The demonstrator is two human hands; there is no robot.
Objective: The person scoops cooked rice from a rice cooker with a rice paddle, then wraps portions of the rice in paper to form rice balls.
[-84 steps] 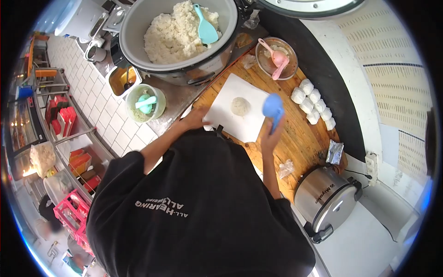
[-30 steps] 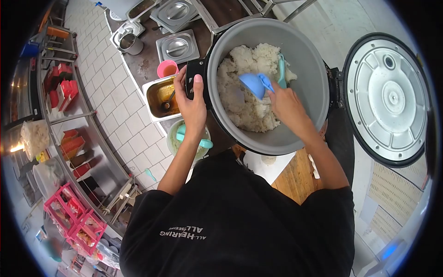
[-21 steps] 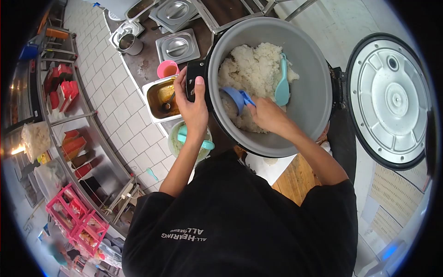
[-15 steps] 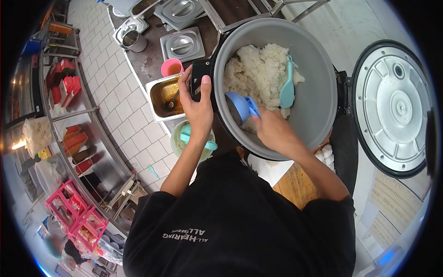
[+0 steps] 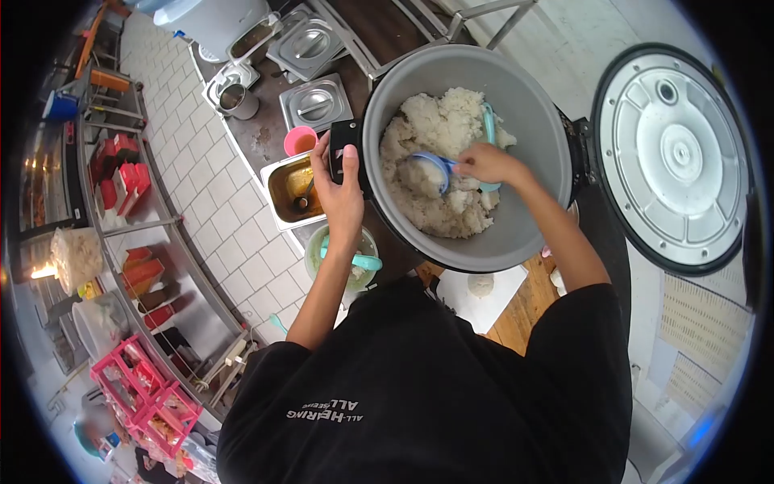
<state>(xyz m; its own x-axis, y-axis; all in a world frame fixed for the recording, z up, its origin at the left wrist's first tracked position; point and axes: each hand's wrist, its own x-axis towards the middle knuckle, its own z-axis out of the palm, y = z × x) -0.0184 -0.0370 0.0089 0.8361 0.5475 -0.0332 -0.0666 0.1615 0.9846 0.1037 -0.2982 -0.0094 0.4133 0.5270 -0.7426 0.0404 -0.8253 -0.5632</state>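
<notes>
Inside the grey pot of a large rice cooker (image 5: 528,230) lies a mound of cooked white rice (image 5: 443,113). My right hand (image 5: 490,164) is closed round the handle of a blue scoop (image 5: 443,164), which sits in the middle of the mound with rice in its bowl. A turquoise rice paddle (image 5: 488,121) stands against the far right of the rice, partly hidden by that hand. My left hand (image 5: 343,198) grips the black side handle (image 5: 344,143) at the cooker's left rim, thumb up.
The cooker's round lid (image 5: 681,153) hangs open on the right. To the left are a steel pan (image 5: 278,189) with sauce and a ladle, a pink cup (image 5: 300,141), lidded steel containers (image 5: 314,101), and a bowl (image 5: 367,282) with a turquoise utensil. White paper (image 5: 476,302) lies below the cooker.
My right hand has moved the scoop from the pot's near left wall into the middle of the rice, and rice now shows in it. My left hand keeps its hold; the view has shifted slightly.
</notes>
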